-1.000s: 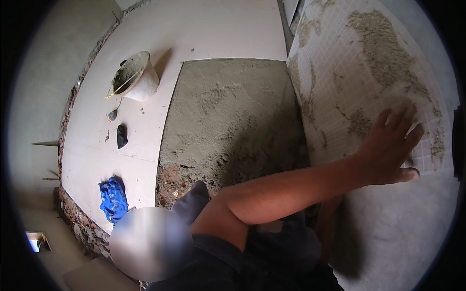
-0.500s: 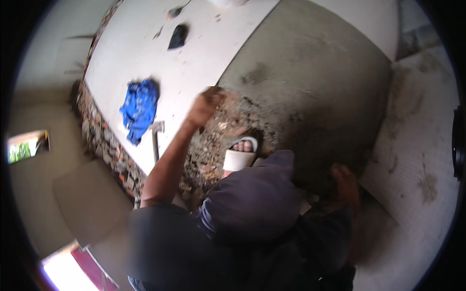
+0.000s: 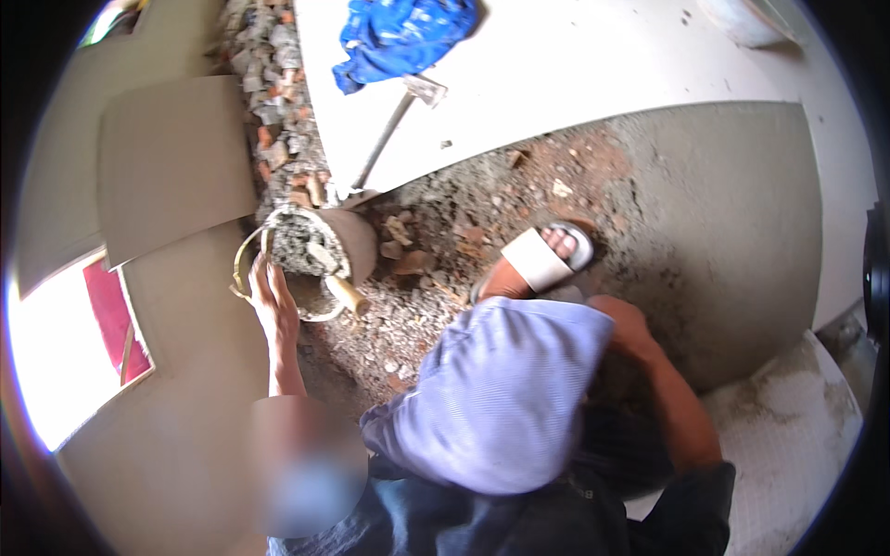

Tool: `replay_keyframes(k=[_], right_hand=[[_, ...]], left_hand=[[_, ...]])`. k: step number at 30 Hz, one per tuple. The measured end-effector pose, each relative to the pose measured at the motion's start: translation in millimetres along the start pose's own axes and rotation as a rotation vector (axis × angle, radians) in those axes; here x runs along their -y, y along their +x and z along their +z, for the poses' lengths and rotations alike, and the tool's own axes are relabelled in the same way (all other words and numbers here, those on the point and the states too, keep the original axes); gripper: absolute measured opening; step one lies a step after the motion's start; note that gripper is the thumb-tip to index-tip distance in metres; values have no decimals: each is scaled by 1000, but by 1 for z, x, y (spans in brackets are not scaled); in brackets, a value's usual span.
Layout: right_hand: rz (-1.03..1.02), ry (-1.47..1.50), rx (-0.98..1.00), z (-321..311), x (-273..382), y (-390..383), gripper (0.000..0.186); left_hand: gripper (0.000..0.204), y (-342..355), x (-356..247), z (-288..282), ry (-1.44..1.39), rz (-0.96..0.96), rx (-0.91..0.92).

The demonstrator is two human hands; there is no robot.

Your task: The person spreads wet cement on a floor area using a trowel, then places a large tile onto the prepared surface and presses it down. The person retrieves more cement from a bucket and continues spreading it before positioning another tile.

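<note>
My left hand (image 3: 272, 295) is at the left rim of a pale bucket (image 3: 357, 243), its fingers hooked over the edge beside the thin yellowish bail. Grey mortar sits in the bucket. A trowel (image 3: 347, 295) lies in it, the light wooden handle jutting over the near right rim. My right hand (image 3: 619, 322) rests by my bent knee, in front of the sandalled foot; its fingers are mostly hidden. Rubble and loose mortar (image 3: 473, 218) cover the ground between bucket and foot.
A hammer (image 3: 394, 130) lies on the white tiles (image 3: 565, 69), next to a crumpled blue plastic bag (image 3: 403, 37). Broken brick (image 3: 271, 102) lines the wall at left. Smooth grey mortar (image 3: 742, 204) spreads at right. A white basin (image 3: 746, 23) stands far right.
My view has swung left, bringing the bucket and trowel into sight. My left hand has gone from the rubble by the tile edge to the bucket. My right hand has come in to my knee.
</note>
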State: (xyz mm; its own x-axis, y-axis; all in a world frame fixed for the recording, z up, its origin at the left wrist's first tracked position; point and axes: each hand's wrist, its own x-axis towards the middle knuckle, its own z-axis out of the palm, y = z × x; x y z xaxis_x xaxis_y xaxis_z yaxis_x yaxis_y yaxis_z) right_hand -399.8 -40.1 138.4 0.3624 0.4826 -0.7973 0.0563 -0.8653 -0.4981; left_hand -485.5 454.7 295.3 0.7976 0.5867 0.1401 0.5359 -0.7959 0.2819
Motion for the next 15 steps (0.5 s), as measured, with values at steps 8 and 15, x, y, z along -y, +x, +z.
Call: replay_keyframes(k=[8, 15], right_hand=[[-139, 246, -305, -4, 50, -9, 37], [-313, 379, -390, -33, 76, 7, 44]], left_hand=[[57, -79, 36, 46, 395, 318, 382], [41, -41, 2, -3, -122, 64, 221]])
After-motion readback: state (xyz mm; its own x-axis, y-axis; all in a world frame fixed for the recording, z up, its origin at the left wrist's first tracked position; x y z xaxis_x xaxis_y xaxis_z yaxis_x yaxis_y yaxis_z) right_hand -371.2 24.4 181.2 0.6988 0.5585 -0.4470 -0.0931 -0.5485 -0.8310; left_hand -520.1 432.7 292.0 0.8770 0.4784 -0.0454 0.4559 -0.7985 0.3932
